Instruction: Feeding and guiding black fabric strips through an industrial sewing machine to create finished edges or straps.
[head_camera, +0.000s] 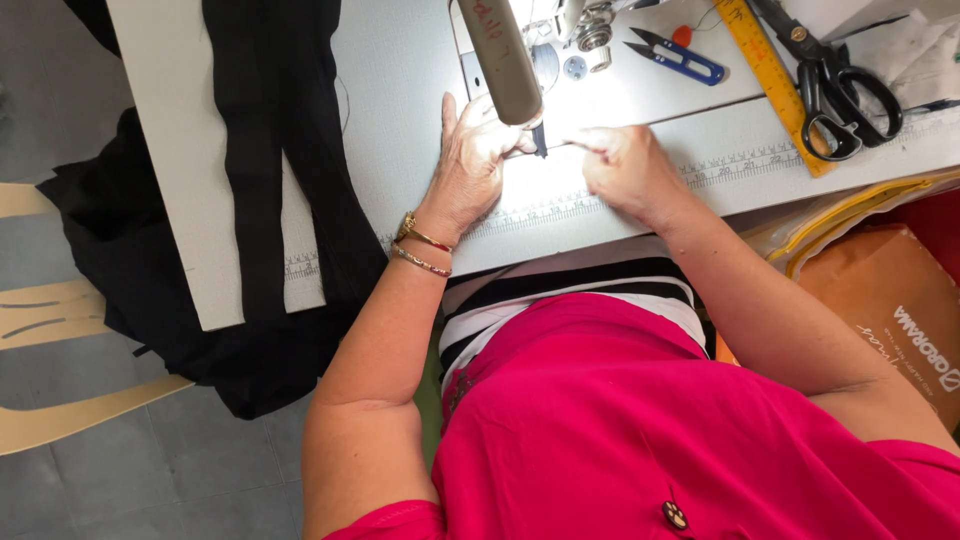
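Centrally, the left hand (470, 165) lies flat on the sewing table (400, 110), fingers spread and stretched toward the needle area, touching a small dark piece (540, 140) that stands just under the sewing machine head (505, 60); the right hand (625, 165) sits just right of it, fingers drawn narrow in a pinch, though what it pinches is washed out by the lamp glare and cannot be told. Two bangles (422, 247) circle the left wrist. The dark piece lies between the two hands at the needle; whether any stitching has been made on it cannot be seen, so the work looks to be at the positioning stage, with sewing seemingly yet to be done.

Left of the hands, long strips of black fabric (270, 150) run across the table and spill over its near edge toward the floor; these appear untouched. Far right lie blue thread snips (685, 57), a yellow ruler (775, 80) and black shears (835, 90); a measuring scale (740, 165) is printed along the table edge. Near right, a brown paper package (890, 300) rests beside the person.
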